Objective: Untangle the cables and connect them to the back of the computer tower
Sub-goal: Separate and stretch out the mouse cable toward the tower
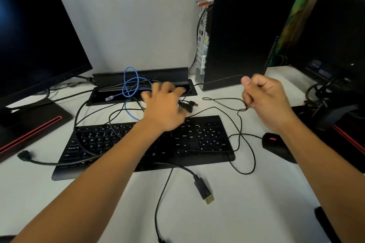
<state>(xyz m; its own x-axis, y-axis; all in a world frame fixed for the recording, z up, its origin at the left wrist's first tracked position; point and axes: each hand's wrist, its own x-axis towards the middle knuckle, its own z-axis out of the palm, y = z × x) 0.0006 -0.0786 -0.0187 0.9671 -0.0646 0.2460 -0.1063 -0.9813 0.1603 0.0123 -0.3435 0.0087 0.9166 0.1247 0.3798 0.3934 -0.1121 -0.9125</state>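
Black thin cable [221,79] pinched in right hand [264,100]; left hand [164,104], fingers spread, hides tangled plugs; one tower [241,33].

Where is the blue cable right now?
In the head view, the blue cable lies looped left of centre at the back of the desk, over the open black cable box, just left of the left hand and behind the keyboard.

Head-worn camera looks forward and down, close over the desk [246,213].
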